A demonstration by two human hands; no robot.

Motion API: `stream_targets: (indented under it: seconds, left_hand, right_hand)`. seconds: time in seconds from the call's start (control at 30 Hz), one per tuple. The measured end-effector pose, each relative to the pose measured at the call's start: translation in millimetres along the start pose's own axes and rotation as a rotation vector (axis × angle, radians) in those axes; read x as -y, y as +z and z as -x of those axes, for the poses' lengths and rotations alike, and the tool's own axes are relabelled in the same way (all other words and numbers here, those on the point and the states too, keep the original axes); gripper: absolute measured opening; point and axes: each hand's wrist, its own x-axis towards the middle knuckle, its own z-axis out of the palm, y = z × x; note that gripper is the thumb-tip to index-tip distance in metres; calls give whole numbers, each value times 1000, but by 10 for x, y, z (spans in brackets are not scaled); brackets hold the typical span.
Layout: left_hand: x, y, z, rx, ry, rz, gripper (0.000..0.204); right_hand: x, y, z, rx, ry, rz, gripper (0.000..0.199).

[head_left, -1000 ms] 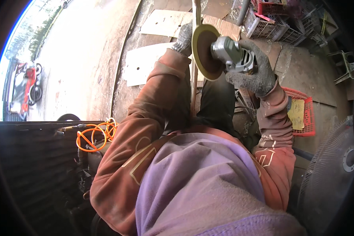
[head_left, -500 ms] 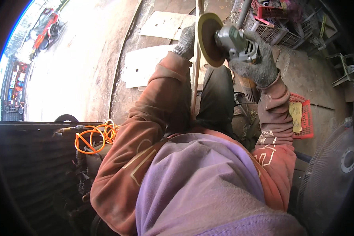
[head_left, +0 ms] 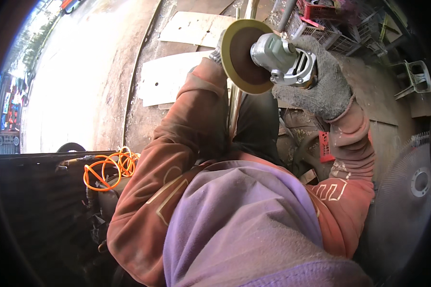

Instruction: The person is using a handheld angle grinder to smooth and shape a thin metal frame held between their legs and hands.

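Gloved right hand [head_left: 323,88] clenched around angle grinder [head_left: 282,57], disc [head_left: 244,56] at its nine o'clock, left hand [head_left: 217,50] mostly hidden behind disc, grip unclear

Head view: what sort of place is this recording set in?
Probably an open-sided metal workshop beside a road. The gloved right hand holds an angle grinder; cut metal sheets lie on the dirty floor, with stacked plastic crates and a coiled orange hose nearby.

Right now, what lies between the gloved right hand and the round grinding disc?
In the head view, the grey metal head of the angle grinder lies between the right hand and the grinding disc. The hand grips the grinder's body just behind that head.
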Motion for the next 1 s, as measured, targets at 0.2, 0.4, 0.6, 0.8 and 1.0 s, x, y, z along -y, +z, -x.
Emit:
stream_targets:
  seconds: [0.2,0.4,0.6,0.8,1.0]
  left_hand:
    - [-74,54,-53,29,-28,15,30]
    - [-134,145,-158,35,-54,30,28]
    - [-164,116,-125,43,-72,55,27]
    - [-227,88,-109,62,-98,75,25]
    - [-378,-14,-94,96,-248,87,24]
  right_hand:
    - [217,-162,-73,23,13,135,80]
    - [423,-229,-157,39,88,101,74]
    - [423,-123,-84,14,-13,317,80]
    - [489,-135,-88,39,85,346,81]
    - [611,-151,-130,28,49,223,76]
